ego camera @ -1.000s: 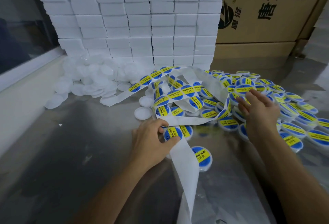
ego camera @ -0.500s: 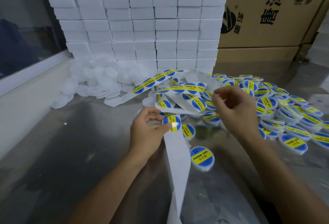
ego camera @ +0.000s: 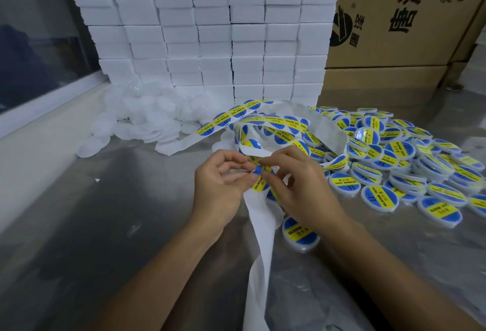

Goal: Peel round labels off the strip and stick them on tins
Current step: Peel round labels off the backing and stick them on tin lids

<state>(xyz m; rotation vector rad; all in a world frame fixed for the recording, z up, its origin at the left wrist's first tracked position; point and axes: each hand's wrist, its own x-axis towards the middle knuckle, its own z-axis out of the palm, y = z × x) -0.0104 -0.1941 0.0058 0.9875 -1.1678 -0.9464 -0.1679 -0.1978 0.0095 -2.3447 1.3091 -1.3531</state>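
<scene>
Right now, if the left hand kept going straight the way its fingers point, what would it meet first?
The left hand points right, at the label it pinches on the strip; just beyond are the right hand's fingers. Depth looks matched, though one view cannot confirm.

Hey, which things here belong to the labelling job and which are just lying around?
Job: label strip; round label pinched by left hand and right hand; labelled tins; unlabelled white tins.
Lying about: white boxes; cardboard cartons.

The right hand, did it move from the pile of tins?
Yes. The right hand left the labelled tins and came leftwards to meet the left hand at the strip.
</scene>
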